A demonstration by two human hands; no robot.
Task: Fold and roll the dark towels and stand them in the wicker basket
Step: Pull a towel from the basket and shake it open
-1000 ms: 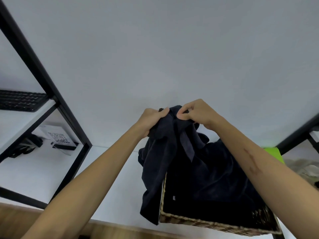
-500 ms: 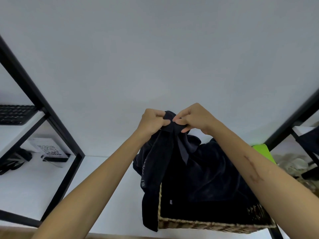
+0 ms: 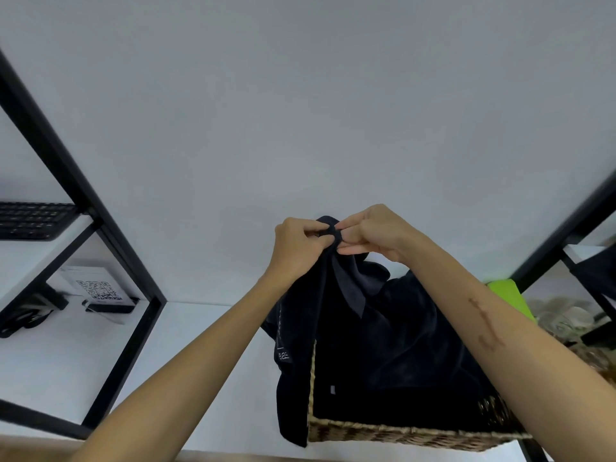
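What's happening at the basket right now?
A person's left hand and right hand both pinch the top edge of a dark navy towel, holding it up above the woven wicker basket. Part of it hangs outside the basket's left wall. More dark cloth fills the basket, unrolled.

White surface (image 3: 206, 361), carrying a wicker basket (image 3: 400, 436), a QR-code card (image 3: 100, 291) and a black frame (image 3: 133, 328).

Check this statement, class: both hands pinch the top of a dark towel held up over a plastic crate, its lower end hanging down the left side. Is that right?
Not quite. In the head view the left hand and right hand do pinch the dark towel, but it hangs over a wicker basket, not a plastic crate.
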